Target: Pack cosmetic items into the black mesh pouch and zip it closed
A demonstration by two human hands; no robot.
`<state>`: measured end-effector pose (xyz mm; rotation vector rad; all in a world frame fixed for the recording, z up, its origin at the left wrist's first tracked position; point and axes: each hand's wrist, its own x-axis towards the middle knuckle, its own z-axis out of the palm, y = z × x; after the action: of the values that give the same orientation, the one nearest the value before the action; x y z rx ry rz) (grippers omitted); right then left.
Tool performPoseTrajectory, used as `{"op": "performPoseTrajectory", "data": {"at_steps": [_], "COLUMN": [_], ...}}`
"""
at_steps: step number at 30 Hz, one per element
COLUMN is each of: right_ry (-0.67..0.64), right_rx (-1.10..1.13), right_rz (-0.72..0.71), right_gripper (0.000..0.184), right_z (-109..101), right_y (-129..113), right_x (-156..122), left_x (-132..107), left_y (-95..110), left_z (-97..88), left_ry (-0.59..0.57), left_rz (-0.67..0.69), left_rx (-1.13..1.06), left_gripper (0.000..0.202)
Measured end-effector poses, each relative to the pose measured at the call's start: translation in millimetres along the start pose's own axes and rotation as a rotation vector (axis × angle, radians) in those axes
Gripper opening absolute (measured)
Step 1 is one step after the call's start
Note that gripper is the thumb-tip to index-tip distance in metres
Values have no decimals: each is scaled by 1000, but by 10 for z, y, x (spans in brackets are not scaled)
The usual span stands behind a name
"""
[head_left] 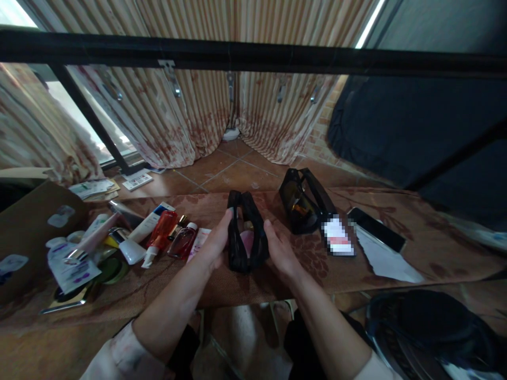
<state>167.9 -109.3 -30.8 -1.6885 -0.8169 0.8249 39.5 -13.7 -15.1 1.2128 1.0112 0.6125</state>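
A black cosmetic pouch (259, 248) stands on the brown cloth in front of me, its top gaping. Inside it a pink, rounded item shows; what else it contains is too dark to tell. My left hand (216, 243) grips the pouch's left side, thumb by the upper edge. On the opposite side my right hand (280, 248) holds it, thumb against the wall. The other fingers of both hands are mostly hidden. Just left of the pouch lie a dark red bottle with a white cap (183, 241) and a red pump bottle (161, 232).
A second black bag (284, 192) with a see-through side stands to the right. Beyond it lie a phone (376, 228) and torn white paper (386, 258). Several tubes and packets crowd the left, beside a cardboard box (24, 232). A dark metal bar (253, 55) crosses above.
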Motion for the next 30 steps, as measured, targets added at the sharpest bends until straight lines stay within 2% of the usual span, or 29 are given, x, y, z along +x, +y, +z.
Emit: {"op": "performPoseTrajectory", "data": {"at_steps": [3, 6, 10, 13, 17, 19, 22, 24, 26, 28, 30], "right_ry": [-48, -36, 46, 52, 46, 40, 95, 193, 240, 190, 108], "right_rx": [242, 289, -9, -152, -338, -404, -318, -189, -100, -133, -254], "right_rz": [88, 70, -98, -122, -129, -128, -151, -214, -339, -478, -530], "right_gripper": [69, 69, 54, 35, 20, 19, 22, 27, 30, 29, 30], "right_z": [158, 268, 285, 189, 3, -53, -68, -50, -24, 4, 24], "right_y": [36, 110, 231, 250, 193, 163, 99, 31, -48, -110, -134], "right_x": [-34, -20, 82, 123, 85, 70, 73, 70, 48, 12, -19], "left_x": [-128, -130, -17, 37, 31, 6, -52, -102, -145, -168, -166], "left_y": [82, 127, 55, -21, -50, -27, 52, 117, 171, 205, 230], "left_z": [83, 48, -50, -116, -185, -200, -199, -181, -150, -122, -128], "left_ry": [-51, -49, 19, 77, 15, 51, 157, 78, -59, -132, -121], "left_rz": [-53, -53, -60, -15, 19, 100, 381, 563, 660, 691, 656], "left_rx": [-108, -85, 35, 179, 274, 270, 243, 290, 445, 701, 971], "left_gripper": [70, 69, 63, 64, 69, 62, 48, 44, 34, 27, 29]}}
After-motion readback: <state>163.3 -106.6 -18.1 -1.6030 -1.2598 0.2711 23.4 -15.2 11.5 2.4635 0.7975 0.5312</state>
